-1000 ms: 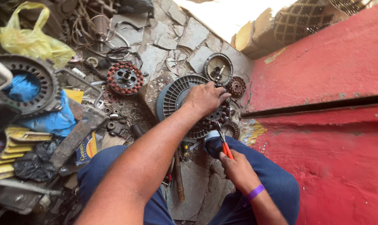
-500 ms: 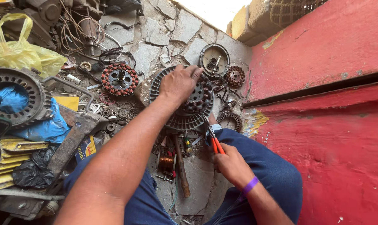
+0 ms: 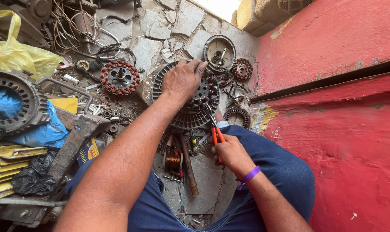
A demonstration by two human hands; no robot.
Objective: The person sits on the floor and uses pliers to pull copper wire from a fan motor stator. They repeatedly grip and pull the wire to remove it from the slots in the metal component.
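Note:
My left hand presses down on a round, finned grey motor housing with a wound stator inside it, lying on the stone floor between my knees. My right hand grips orange-handled pliers, their jaws pointing up at the near right rim of the housing. A purple band circles my right wrist. Both legs are in blue trousers.
A red copper-wound stator lies to the left, a round end cover and small rotor behind. A copper coil and hammer lie near my knees. A red wall stands to the right, junk, a yellow bag and a ring housing to the left.
The view has shifted closer and to the left over the housing. My left hand stays on the motor housing; my right hand has brought the pliers up against its rim.

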